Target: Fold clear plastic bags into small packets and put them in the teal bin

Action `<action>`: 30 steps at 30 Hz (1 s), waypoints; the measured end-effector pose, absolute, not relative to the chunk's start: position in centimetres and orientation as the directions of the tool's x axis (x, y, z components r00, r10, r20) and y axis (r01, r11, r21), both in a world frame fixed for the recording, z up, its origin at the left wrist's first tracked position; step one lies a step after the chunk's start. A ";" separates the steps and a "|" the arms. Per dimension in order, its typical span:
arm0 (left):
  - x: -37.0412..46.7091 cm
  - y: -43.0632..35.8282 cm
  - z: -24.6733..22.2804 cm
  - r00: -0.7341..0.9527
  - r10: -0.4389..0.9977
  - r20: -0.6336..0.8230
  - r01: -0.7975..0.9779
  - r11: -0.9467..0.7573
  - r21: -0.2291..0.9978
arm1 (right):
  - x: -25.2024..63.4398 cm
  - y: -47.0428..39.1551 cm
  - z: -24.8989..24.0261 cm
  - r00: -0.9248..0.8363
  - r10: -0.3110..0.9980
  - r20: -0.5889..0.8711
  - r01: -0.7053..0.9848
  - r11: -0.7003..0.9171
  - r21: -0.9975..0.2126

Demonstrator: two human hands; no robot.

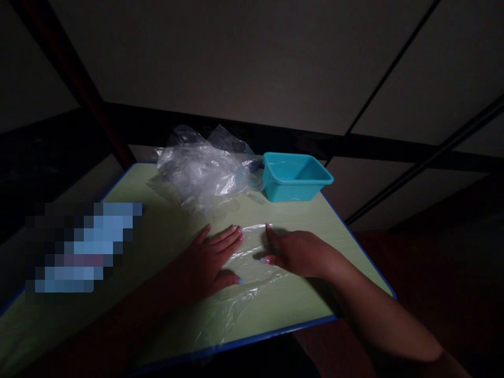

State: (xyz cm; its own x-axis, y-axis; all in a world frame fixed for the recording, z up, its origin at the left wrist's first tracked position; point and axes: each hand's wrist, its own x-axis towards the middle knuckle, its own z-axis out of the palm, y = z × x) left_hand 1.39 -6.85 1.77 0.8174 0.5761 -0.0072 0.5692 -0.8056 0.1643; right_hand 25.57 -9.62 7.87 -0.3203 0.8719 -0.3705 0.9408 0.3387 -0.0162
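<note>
A clear plastic bag (250, 262) lies spread on the pale green tabletop, its lower end reaching the front edge. My left hand (218, 257) rests flat on the bag's left side, fingers stretched out and thumb apart. Over on the right, my right hand (291, 252) touches the bag's upper right part with the index fingertip, its thumb held apart below. The other fingers of that hand are mostly hidden beneath it.
Behind the hands sits a heap of crumpled clear plastic bags (208, 170). A turquoise plastic basin (297, 191) stands right of it. The table (334, 220) has a blue edge. A blurred blue item (88, 241) lies at left. Pale panels (236, 63) rise behind.
</note>
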 end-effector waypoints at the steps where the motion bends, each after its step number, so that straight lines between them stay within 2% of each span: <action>1: 1.4 -6.9 1.8 0.816 0.578 -0.017 0.573 -0.804 0.160 | 25.5 -9.6 8.0 -0.315 0.875 -0.368 0.942 0.336 -0.010; 3: 1.4 -6.9 1.9 0.813 0.581 -0.026 0.578 -0.801 0.155 | 25.4 -9.6 8.1 -0.316 0.895 -0.314 0.945 0.328 -0.018; 5: 1.4 -6.9 1.9 0.812 0.583 -0.023 0.579 -0.801 0.151 | 25.1 -9.6 8.1 -0.342 0.924 -0.169 0.939 0.332 -0.087; 7: 1.4 -6.9 1.7 0.814 0.581 -0.009 0.576 -0.804 0.144 | 24.7 -9.6 7.7 -0.412 0.911 0.014 0.895 0.408 -0.181; 9: 1.6 -6.9 1.2 0.811 0.585 0.019 0.578 -0.805 0.130 | 24.2 -9.6 6.9 -0.517 0.848 0.117 0.819 0.530 -0.219; 12: 1.8 -6.8 0.2 0.770 0.629 0.107 0.621 -0.778 0.098 | 23.7 -9.6 5.2 -0.632 0.774 0.051 0.752 0.627 -0.202; 15: 1.7 -6.6 -0.5 0.710 0.685 0.165 0.682 -0.727 0.083 | 23.5 -9.4 3.9 -0.642 0.764 -0.065 0.758 0.620 -0.203; 22: 1.3 -6.9 -0.2 0.710 0.700 0.074 0.693 -0.714 0.102 | 23.3 -8.8 3.5 -0.544 0.818 -0.188 0.839 0.525 -0.140; 26: 1.3 -6.2 0.1 0.648 0.743 0.166 0.714 -0.669 0.207 | 23.6 -8.7 4.1 -0.473 0.849 -0.235 0.881 0.459 -0.114; 30: 0.3 -4.3 1.2 0.382 0.853 0.355 0.764 -0.508 0.399 | 24.2 -8.3 4.3 -0.431 0.863 -0.265 0.902 0.417 -0.108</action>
